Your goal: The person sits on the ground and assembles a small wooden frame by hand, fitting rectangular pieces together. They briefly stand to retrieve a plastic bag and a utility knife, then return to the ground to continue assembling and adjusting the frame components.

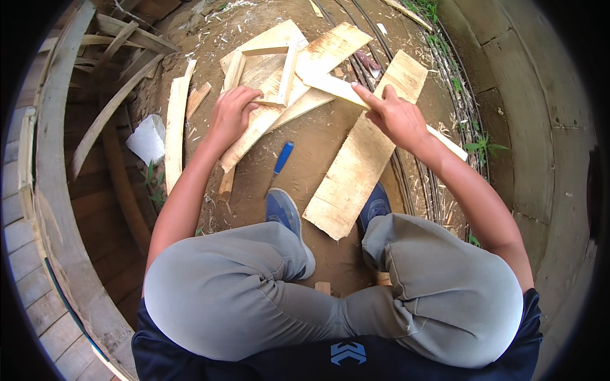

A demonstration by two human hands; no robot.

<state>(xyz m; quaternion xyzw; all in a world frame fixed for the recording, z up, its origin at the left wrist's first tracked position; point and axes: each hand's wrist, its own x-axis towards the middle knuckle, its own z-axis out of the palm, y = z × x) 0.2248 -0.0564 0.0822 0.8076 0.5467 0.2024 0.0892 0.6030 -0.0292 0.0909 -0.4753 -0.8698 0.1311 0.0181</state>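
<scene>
My left hand [235, 114] has its fingers curled over the near edge of a small four-sided wooden frame [289, 71], which rests on overlapping boards. In my right hand [399, 117] is a flat, pale wooden strip [333, 87], its index finger stretched along it. The strip's far-left end reaches over the boards beside the frame. Another pale end [448, 143] shows past my right wrist; whether it belongs to the same strip I cannot tell. Under the right hand lies a wide rough plank [352, 174], slanting toward my feet. A blue-handled tool [284, 157] with a thin shaft lies between my arms.
At left, a long wooden slat [175, 133] and a white stone block [147, 140] lie on the dirt, near a pit with curved timbers [114, 114]. Dark cables or rods [403, 178] run along the right, below a plank wall [534, 108]. Wood shavings litter the ground.
</scene>
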